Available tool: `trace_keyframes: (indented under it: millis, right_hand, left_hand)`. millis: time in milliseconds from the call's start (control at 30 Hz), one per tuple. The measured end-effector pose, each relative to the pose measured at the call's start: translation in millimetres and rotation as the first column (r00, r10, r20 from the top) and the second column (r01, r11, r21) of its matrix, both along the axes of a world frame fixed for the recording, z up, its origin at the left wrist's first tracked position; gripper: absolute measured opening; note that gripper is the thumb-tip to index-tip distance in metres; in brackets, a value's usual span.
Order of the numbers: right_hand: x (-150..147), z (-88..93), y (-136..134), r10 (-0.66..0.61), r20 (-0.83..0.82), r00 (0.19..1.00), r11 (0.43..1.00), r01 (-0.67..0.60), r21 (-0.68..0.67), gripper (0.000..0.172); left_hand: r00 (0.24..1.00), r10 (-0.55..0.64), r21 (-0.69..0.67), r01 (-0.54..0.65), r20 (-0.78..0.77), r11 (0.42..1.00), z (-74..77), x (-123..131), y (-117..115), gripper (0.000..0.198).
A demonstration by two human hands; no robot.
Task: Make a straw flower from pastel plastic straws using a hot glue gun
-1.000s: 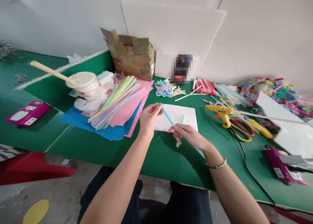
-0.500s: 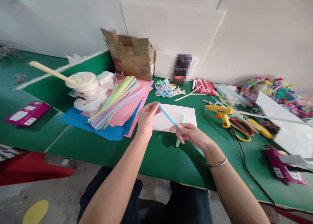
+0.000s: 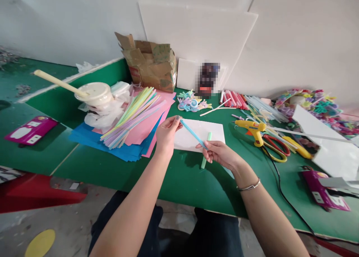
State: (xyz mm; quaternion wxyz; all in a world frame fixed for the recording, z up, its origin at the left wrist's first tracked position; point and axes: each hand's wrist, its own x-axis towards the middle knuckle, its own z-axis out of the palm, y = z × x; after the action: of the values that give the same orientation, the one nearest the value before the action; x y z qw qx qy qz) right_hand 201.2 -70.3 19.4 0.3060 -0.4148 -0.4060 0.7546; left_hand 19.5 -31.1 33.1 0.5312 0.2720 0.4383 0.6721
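Observation:
My left hand [image 3: 166, 134] and my right hand [image 3: 219, 153] together hold a thin blue straw [image 3: 193, 134] above the green table [image 3: 182, 178]. The left fingers pinch its upper end and the right fingers are closed round its lower end. My right hand also grips a pale green straw [image 3: 206, 152] that points up over a white sheet [image 3: 200, 131] lying flat on the table under the hands.
A pile of pastel straws [image 3: 134, 113] lies on pink and blue paper [image 3: 112, 144] to the left, beside a lidded cup [image 3: 95, 94]. A yellow glue gun [image 3: 252, 129], scissors [image 3: 276, 146], red sticks [image 3: 234, 98] and curled straw shapes [image 3: 192, 101] lie to the right and behind. A cardboard box [image 3: 151, 62] stands at the wall.
Both hands have shifted slightly left and up with the blue straw, which now lies a little flatter between them.

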Motion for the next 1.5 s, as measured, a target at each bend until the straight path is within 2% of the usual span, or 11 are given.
trace_keyframes:
  millis: [233,433,700,800,967,1267,1400,1500]
  right_hand:
    - [2,-1.6,3,-0.045,-0.038,0.998,0.997,0.043,-0.061,0.038]
    - [1,-2.2,5,-0.147,-0.116,0.982,0.982,0.131,-0.135,0.029]
    - [4,-5.4,7,-0.173,-0.121,0.978,0.964,0.143,-0.222,0.023]
    - [5,-7.7,7,-0.16,-0.126,0.979,0.969,0.131,-0.211,0.02]
    - [5,-9.0,7,-0.13,-0.121,0.984,0.976,0.105,-0.191,0.024]
    - [2,-5.6,6,-0.178,-0.104,0.978,0.97,0.157,-0.186,0.033]
    - [1,-1.3,4,-0.184,-0.031,0.982,0.98,0.181,-0.084,0.033]
    - [-2,3.8,2,-0.261,0.01,0.965,0.965,0.261,0.029,0.034]
  left_hand:
    - [1.0,-0.006,0.005,0.006,0.013,1.0,1.0,0,-1,0.028]
    - [1.0,-0.001,0.016,0.001,-0.004,1.0,0.7,0,-1,0.027]
    - [1.0,-0.018,0.049,0.018,0.006,0.999,1.4,0,-2,0.026]
    - [1.0,-0.016,0.033,0.016,0.005,0.999,2.7,1,-2,0.024]
    - [1.0,-0.017,0.04,0.017,0.007,0.999,3.1,0,-2,0.025]
    - [1.0,-0.006,0.048,0.005,0.025,0.999,3.2,0,-1,0.028]
    - [1.0,0.007,0.039,-0.007,-0.007,0.999,2.4,0,-2,0.027]
    - [0.998,0.045,0.041,-0.043,-0.033,0.998,0.9,0,-2,0.026]
